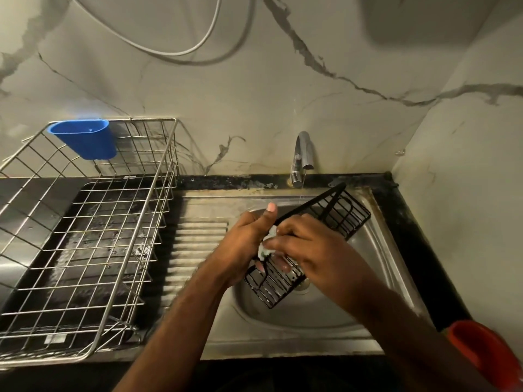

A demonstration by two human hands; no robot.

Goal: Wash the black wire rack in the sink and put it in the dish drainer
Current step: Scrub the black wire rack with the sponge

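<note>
The black wire rack (336, 215) is held tilted over the steel sink (376, 258), its far end near the tap. My left hand (243, 244) grips the rack's long edge, thumb pointing up. My right hand (305, 239) presses a small pale soapy scrubber (267, 246) against the rack's middle. The rack's near end (271, 287) hangs above the drain. The steel wire dish drainer (93, 239) stands on the black counter to the left of the sink.
A thin stream of water runs from the chrome tap (302, 157) at the back of the sink. A blue plastic cup holder (85, 138) hangs on the drainer's back rim. An orange-red container (486, 352) sits at the right front corner. A marble wall rises behind.
</note>
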